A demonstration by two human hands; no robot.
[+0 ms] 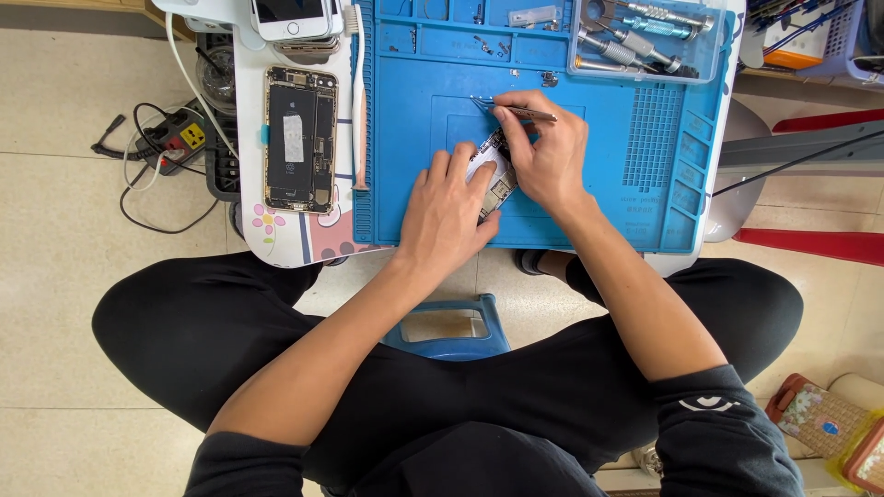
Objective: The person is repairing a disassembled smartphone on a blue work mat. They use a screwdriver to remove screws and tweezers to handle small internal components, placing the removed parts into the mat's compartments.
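Observation:
A small phone circuit board (494, 170) lies on the blue repair mat (608, 198), partly covered by both hands. My left hand (451, 216) presses down on the board's near end with its fingers spread flat. My right hand (548, 152) is closed around metal tweezers (525, 112), whose tips point left over the board's far end. An opened phone body (300, 138) with its insides showing rests on the white table to the left of the mat.
A clear tray of screwdrivers (640, 41) sits at the mat's far right. Phones (290, 18) are stacked at the far left. A power strip with cables (175, 138) lies on the floor at left. A blue stool (451, 327) stands between my knees.

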